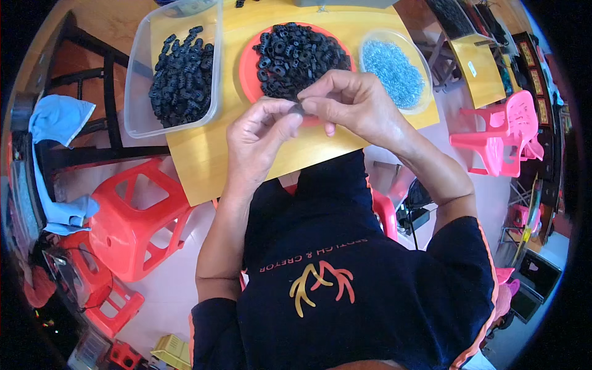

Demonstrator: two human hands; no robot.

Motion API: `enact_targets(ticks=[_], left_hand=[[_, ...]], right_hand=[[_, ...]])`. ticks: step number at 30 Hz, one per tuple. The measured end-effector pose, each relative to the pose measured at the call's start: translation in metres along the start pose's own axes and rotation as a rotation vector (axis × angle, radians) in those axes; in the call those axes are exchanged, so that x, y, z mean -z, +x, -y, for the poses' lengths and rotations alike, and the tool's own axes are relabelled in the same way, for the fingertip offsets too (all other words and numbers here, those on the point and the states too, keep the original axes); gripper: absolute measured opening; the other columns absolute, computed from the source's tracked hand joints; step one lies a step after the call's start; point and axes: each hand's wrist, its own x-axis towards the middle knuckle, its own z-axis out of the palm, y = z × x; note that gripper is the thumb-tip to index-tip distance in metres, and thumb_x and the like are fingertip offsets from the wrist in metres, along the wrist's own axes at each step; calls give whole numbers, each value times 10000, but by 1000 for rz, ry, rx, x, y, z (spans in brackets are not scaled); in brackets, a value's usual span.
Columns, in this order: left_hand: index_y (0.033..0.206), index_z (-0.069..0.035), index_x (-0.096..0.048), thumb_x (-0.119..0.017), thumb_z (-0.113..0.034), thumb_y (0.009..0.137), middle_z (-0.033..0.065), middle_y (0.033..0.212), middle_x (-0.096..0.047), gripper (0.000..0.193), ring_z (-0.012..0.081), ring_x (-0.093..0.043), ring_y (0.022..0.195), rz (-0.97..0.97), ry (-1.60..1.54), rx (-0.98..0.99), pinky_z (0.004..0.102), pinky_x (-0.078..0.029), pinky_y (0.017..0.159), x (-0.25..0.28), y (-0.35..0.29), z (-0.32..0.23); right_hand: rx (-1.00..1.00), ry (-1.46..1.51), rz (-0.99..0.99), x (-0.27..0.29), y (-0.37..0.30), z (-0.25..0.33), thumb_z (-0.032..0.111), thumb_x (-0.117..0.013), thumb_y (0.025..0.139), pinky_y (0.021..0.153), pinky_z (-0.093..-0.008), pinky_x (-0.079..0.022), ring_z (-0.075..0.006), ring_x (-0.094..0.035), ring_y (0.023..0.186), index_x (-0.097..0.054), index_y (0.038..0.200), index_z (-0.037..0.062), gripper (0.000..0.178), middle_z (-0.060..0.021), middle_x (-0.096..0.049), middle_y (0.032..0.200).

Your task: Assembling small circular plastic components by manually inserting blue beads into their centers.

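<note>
Over the near edge of the table, my two hands meet fingertip to fingertip. My left hand (262, 135) pinches a small dark plastic part (297, 109) between thumb and fingers. The thumb and forefinger of my right hand (357, 105) are closed at the same part; whether they grip it or something tiny beside it is hidden. Just beyond them lies a red round tray (248, 74) heaped with loose black ring-like parts (299, 55). To the left, a clear plastic bin (139, 92) holds black ribbed pieces (182, 89). A round clear tub (425, 98) of small shiny bluish-silver pieces (393, 73) stands at right.
The yellow table (240, 160) carries all these containers. A red stool (132, 216) stands at left, near a black metal frame (108, 98) and a hanging light-blue cloth (58, 120). Pink chairs (502, 135) are off to the right.
</note>
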Motion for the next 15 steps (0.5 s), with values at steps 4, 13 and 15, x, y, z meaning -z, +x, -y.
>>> enact_targets(ticks=[4, 13, 15], left_hand=[[962, 6, -651, -650, -1, 867, 6, 847, -607, 95, 51, -562, 730, 26, 17, -6, 197, -455, 649, 3, -1, -1], [950, 7, -648, -669, 4, 843, 13, 857, -617, 109, 58, -569, 749, 63, 65, -33, 211, -460, 668, 8, 1, -3], [948, 7, -649, -672, 2, 841, 14, 860, -620, 109, 57, -570, 752, 73, 72, -16, 213, -462, 674, 8, 1, -6]], right_hand=[[-4, -45, 21, -1, 0, 3, 85, -639, 903, 571, -197, -465, -52, -570, 635, -646, 990, -19, 136, -38, -652, 811], [186, -556, 66, 4, -3, 16, 113, -655, 886, 589, -217, -459, -45, -564, 684, -665, 948, -2, 131, -17, -650, 788], [233, -560, 44, 6, -2, 12, 119, -671, 855, 573, -246, -469, -68, -576, 642, -669, 911, 3, 129, -48, -648, 727]])
